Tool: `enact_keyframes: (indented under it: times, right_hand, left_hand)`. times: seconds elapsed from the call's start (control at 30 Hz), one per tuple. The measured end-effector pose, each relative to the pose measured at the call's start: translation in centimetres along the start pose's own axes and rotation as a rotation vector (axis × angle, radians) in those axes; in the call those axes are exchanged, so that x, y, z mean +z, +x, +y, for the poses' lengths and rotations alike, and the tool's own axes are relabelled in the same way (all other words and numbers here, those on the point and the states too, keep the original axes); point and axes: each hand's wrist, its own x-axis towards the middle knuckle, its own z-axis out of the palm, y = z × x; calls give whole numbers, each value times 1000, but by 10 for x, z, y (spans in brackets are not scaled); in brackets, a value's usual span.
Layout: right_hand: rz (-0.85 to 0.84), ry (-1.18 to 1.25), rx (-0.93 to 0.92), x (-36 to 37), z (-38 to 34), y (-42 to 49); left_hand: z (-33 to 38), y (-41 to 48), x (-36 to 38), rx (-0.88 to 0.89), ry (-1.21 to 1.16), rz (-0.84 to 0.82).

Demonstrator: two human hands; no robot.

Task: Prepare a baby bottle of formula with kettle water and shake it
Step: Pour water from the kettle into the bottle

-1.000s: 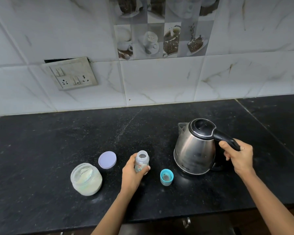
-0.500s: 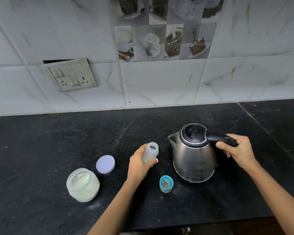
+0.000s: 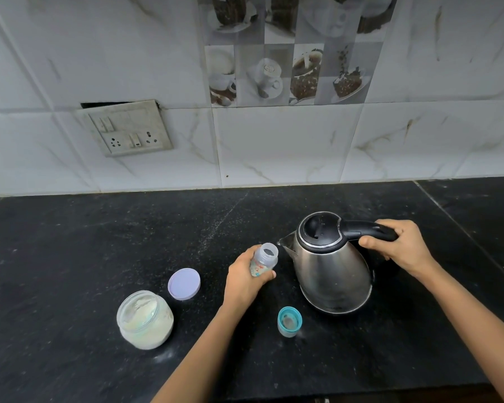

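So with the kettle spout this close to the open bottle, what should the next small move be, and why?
Probably tip the kettle a little further, so its spout comes over the bottle mouth. The right hand grips the handle, the left hand holds the uncapped bottle, and the spout sits just beside the opening. No water is visibly flowing.

A shiny silver steel kettle with a black lid and black handle stands on a black speckled stone counter. Left of the kettle, a clear small baby bottle bears a red and teal print. Before the kettle sits a teal round bottle cap. Further left lie a lilac round lid and a clear glass jar of cream powder. Behind, white grey-veined marble wall tiles.
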Motion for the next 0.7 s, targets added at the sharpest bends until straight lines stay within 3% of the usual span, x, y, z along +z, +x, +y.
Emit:
enact_keyframes:
  times: [0.7]
  right_hand:
    - [-81, -33, 9, 10, -24, 10]
  left_hand:
    - [-6, -3, -3, 5, -27, 27]
